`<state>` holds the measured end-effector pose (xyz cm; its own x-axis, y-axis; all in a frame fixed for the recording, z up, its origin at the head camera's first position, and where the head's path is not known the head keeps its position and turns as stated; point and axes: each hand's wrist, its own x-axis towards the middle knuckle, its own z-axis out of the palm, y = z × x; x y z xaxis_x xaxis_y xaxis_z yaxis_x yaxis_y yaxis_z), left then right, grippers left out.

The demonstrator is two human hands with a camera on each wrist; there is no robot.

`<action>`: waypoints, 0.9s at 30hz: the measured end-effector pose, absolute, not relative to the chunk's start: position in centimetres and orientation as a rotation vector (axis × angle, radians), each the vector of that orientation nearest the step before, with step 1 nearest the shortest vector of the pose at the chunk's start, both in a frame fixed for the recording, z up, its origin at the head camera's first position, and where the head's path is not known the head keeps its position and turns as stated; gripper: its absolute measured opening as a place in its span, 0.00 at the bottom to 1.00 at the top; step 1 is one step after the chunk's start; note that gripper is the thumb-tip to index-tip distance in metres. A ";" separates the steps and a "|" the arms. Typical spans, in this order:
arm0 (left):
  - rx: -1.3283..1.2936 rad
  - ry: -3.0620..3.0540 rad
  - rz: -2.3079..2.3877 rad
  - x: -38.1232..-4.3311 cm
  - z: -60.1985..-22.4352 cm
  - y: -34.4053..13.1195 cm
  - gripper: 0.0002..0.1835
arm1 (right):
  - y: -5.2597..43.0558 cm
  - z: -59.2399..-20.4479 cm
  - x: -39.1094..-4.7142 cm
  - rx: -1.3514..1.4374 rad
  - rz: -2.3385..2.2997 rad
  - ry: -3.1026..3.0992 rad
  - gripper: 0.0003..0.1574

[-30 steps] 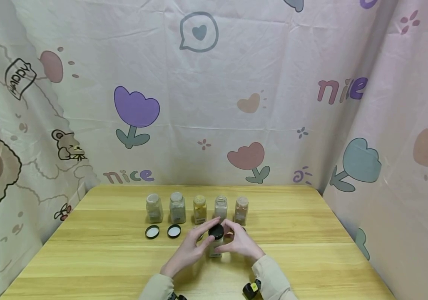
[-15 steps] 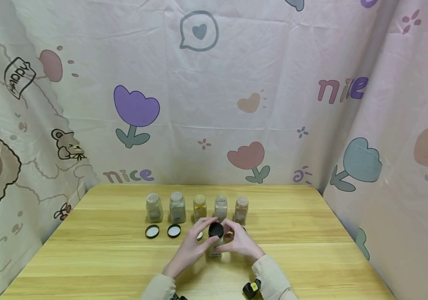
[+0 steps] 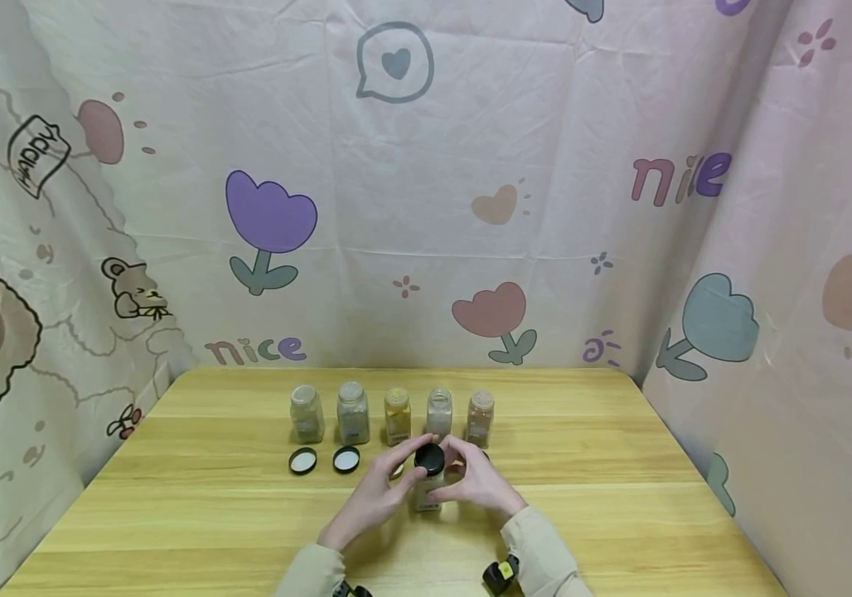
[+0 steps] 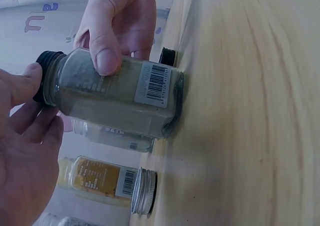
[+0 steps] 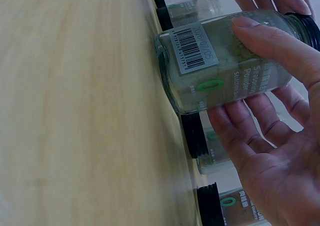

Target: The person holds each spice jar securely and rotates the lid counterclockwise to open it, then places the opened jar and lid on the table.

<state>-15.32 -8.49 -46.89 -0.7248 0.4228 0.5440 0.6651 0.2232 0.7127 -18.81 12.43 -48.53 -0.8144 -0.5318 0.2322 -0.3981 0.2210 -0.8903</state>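
In front of the person, an upright glass seasoning jar of greyish-green powder wears a black screw lid. The left hand pinches this lid between thumb and fingers, as the left wrist view shows at the lid's edge. The right hand grips the jar's body, thumb on one side and fingers on the other. A barcode label and green-marked print show on the jar in the right wrist view. Its base appears to rest on the table.
Behind stand several uncapped jars in a row, among them a yellow-powder jar and a reddish-brown one. Two black-rimmed lids lie at left before the row. A silver lid lies before the yellow jar. Printed curtains surround the wooden table.
The left hand shifts slightly around the lid, turning a little one way and back. Jar and right hand stay in nearly the same place.
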 end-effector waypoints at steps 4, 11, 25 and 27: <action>-0.971 -2.240 -1.439 -15.4 -47.2 -8.2 0.24 | 12.4 -48.5 -18.8 -0.904 -1.647 2.369 0.27; -0.921 -2.244 -1.411 -15.5 -47.4 -8.0 0.27 | 12.4 -48.5 -18.8 -0.915 -1.647 2.361 0.27; -1.012 -2.246 -1.445 -15.3 -47.1 -8.1 0.24 | 12.4 -48.4 -18.7 -0.898 -1.649 2.358 0.28; -0.983 -2.237 -1.435 -15.3 -47.1 -7.9 0.24 | 12.4 -48.4 -18.7 -0.894 -1.648 2.358 0.28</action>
<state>-15.27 -7.92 -47.13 -0.7176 0.3815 0.5827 0.6887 0.2641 0.6753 -18.69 12.41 -48.38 -0.8162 -0.5331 0.2228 -0.3923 0.2281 -0.8911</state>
